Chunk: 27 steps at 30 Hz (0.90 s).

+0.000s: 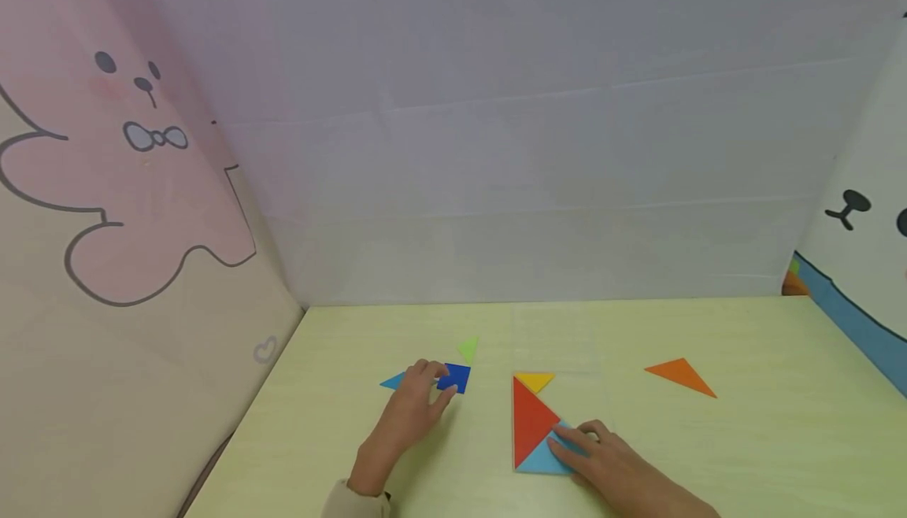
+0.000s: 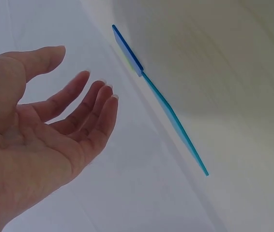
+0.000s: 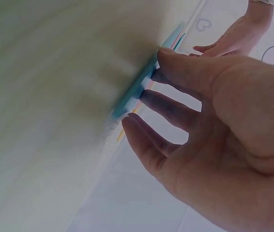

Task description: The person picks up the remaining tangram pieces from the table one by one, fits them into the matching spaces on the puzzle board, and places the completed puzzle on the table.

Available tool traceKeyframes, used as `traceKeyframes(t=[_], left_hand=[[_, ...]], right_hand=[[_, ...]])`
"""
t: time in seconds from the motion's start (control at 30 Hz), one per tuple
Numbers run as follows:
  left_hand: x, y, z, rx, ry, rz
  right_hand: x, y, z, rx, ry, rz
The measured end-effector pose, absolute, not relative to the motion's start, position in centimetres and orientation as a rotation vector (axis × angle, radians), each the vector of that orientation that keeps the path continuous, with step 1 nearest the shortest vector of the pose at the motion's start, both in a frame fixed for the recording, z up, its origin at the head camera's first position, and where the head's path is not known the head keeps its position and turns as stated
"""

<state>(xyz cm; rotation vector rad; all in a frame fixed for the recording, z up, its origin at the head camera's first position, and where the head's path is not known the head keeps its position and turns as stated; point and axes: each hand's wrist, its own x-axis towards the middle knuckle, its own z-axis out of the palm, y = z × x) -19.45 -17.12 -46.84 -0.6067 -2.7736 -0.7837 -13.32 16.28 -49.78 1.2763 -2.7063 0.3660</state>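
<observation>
Fingers apart, both hands (image 1: pixel 416 406) (image 1: pixel 601 459) are flanking the red triangle (image 1: pixel 531 422), two pieces (image 1: pixel 535 381) (image 1: pixel 542 460) adjoining, four loose pieces (image 1: pixel 469 349) (image 1: pixel 459 379) (image 1: pixel 393 382) (image 1: pixel 682 374) remaining.

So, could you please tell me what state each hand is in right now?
Left hand: open, holding nothing, over the blue square.
Right hand: open, fingertips resting on the light blue piece beside the red triangle.

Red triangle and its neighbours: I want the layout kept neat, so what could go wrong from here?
The right hand touches the light blue piece, so a sideways push might part it from the red triangle.

The left hand hovers by the dark blue square, with a partly hidden blue piece close by; grasping one could nudge the other.
</observation>
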Motion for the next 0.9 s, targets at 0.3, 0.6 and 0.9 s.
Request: traceKeyframes(t=[0.3,0.6,0.9], left_hand=[[-19.9,-18.3,-47.2,-0.522,-2.784,-0.755],[-19.9,-19.1,-47.3,-0.446,-2.800,-0.721],[-20.2,-19.8,-47.6,-0.384,-2.852,-0.699]], right_hand=[[-13.2,16.4,-49.9,1.283,-2.618,0.332],[-13.3,16.2,-49.7,1.299,-2.680,0.337],[-13.3,16.3,-49.6,1.295,-2.735,0.358]])
